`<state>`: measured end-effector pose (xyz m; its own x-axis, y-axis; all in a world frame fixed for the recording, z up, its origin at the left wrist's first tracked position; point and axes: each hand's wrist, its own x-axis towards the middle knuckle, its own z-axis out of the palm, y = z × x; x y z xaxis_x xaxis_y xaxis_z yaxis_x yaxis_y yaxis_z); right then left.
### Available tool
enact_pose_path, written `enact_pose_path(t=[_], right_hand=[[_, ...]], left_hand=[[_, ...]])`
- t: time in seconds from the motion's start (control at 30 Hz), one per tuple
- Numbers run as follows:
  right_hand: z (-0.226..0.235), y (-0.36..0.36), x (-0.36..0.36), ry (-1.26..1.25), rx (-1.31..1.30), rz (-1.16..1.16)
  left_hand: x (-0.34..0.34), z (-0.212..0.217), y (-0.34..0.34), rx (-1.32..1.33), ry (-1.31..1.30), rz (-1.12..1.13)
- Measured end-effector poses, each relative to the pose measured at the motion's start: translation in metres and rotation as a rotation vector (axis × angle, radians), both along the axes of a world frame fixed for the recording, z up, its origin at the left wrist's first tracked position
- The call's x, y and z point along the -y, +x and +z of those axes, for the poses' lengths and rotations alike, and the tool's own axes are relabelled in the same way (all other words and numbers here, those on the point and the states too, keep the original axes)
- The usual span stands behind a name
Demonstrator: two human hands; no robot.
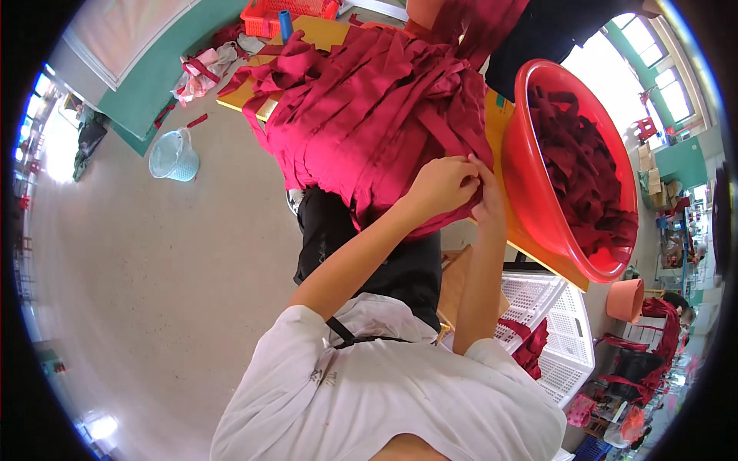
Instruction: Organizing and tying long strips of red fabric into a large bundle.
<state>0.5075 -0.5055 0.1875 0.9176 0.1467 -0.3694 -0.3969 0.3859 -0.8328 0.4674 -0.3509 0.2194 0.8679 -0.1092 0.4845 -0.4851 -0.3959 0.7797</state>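
A large heap of dark red cloth strips (pixel 346 123) covers the yellow table and hangs down over my lap. At the heap's right edge, my left hand (pixel 444 187) is closed with its fingertips pinched on a red cloth strip (pixel 442 134). Close against it, my right hand (pixel 489 196) pinches at the same spot, thumb and fingers together. The fingertips of both hands meet, so the bit of cloth between them is mostly hidden. Just to the right stands a big red plastic basin (pixel 530 192) holding more dark red strips (pixel 576 169).
A yellow tabletop (pixel 498 138) shows beside the basin. Below it sits a white plastic crate (pixel 565 338) with red cloth. On the floor at left stands a light blue basket (pixel 174 156). A blue thread cone (pixel 286 27) and a red basket (pixel 265 21) are at the far side.
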Motion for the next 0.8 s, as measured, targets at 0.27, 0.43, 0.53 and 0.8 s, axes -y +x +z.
enact_pose_path(t=[0.27,0.43,0.53,0.8], right_hand=[[0.006,-0.005,-0.019,0.241,-0.036,0.257],[0.027,-0.021,-0.041,0.094,-0.068,0.317],[0.034,-0.022,-0.055,0.113,-0.087,0.068],[0.019,-0.009,-0.034,0.263,-0.002,0.365]], left_hand=[[-0.080,0.001,0.014,0.142,0.280,0.485],[-0.114,-0.018,0.024,-0.049,0.558,0.681],[-0.121,-0.021,0.029,-0.007,0.506,0.644],[-0.113,0.024,0.020,0.042,0.395,0.595]])
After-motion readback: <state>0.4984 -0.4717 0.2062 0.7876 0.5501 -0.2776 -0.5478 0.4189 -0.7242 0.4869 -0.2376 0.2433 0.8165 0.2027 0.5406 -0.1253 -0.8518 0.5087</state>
